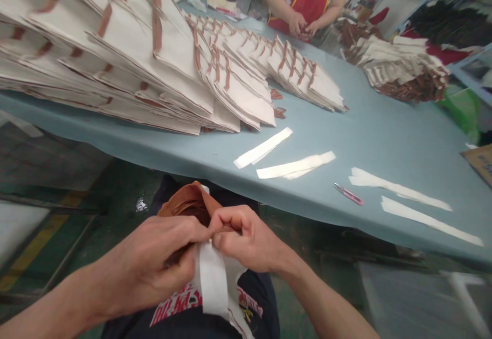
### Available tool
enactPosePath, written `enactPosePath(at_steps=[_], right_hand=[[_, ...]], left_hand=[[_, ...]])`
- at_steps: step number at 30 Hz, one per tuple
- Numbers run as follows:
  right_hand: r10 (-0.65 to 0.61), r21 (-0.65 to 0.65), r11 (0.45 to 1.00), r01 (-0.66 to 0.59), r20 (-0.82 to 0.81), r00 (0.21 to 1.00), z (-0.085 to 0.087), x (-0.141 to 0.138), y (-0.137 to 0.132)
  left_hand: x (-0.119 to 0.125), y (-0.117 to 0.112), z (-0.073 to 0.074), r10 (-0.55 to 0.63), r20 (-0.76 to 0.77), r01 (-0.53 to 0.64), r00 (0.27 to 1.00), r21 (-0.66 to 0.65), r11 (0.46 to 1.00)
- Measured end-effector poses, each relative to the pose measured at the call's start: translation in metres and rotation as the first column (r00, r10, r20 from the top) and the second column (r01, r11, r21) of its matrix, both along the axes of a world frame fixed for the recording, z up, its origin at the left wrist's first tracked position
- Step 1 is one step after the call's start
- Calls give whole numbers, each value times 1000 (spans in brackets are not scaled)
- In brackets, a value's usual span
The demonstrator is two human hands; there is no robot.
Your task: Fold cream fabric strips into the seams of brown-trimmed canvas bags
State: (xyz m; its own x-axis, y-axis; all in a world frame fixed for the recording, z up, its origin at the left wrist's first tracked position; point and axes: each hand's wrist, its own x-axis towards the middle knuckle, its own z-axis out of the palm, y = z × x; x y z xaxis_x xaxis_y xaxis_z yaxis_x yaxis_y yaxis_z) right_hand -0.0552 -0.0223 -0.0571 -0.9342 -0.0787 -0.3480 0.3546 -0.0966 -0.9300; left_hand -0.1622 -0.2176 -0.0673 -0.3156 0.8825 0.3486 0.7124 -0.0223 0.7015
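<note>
In front of my body, my left hand (169, 252) and my right hand (246, 236) meet, both pinching the edge of a fabric piece. Brown fabric (188, 200) rises above my fingers, and white cloth hangs below them. A white strip (213, 280) dangles from where the fingertips come together; how it joins the brown fabric is hidden by my fingers. Each thumb presses against its forefinger, and the two hands almost touch.
A table with a blue-green cover (369, 134) carries stacked white fabric panels with brown straps (154, 62). Near its front edge lie white strips (295, 164) and pink thread snips (349, 194). Across it stands a person in a red apron (311, 0), beside a brown-and-white pile (407, 67).
</note>
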Motion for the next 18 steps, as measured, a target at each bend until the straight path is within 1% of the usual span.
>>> enactPosePath(at_steps=[2, 3, 5, 7, 9, 10, 11, 12, 13, 14, 16, 17, 18], right_hand=[[-6, 176, 984, 32, -149, 989, 5, 3, -3], [0, 274, 960, 65, -229, 973, 6, 5, -4], [42, 440, 888, 133, -366, 930, 7, 8, -7], [100, 552, 806, 213, -481, 871, 4, 10, -8], [169, 626, 723, 291, -569, 805, -1, 12, -9], [197, 650, 688, 322, -594, 780, -4, 13, -10], [214, 665, 667, 335, -602, 769, -7, 13, -10], [219, 672, 665, 326, -593, 775, -10, 14, -9], [211, 667, 683, 298, -570, 794, -13, 15, -9], [190, 648, 714, 265, -544, 818, -16, 15, -8], [140, 575, 795, 192, -481, 865, -19, 15, -6], [120, 529, 835, 152, -443, 888, -19, 15, -5], [111, 487, 866, 109, -400, 910, -18, 15, -3]], left_hand=[[4, 0, 4, 8, 150, -5, 989, -18, 1000], [4, 0, 6, 20, 236, -8, 971, -51, 999], [2, 0, 9, 36, 360, 12, 932, -132, 991], [-4, 0, 9, 1, 400, 81, 917, -186, 979], [-11, 0, 7, -45, 387, 147, 921, -239, 960], [-13, 0, 5, -56, 369, 167, 928, -277, 946], [-15, -1, 4, -72, 349, 188, 934, -311, 932], [-16, -3, 2, -91, 328, 207, 940, -339, 918], [-16, -5, 1, -108, 309, 222, 945, -361, 906], [-16, -8, 0, -123, 297, 235, 947, -379, 895], [-14, -13, -1, -133, 284, 245, 950, -405, 881], [-12, -14, 0, -126, 276, 237, 953, -417, 877], [-10, -15, 2, -102, 255, 205, 961, -419, 885]])
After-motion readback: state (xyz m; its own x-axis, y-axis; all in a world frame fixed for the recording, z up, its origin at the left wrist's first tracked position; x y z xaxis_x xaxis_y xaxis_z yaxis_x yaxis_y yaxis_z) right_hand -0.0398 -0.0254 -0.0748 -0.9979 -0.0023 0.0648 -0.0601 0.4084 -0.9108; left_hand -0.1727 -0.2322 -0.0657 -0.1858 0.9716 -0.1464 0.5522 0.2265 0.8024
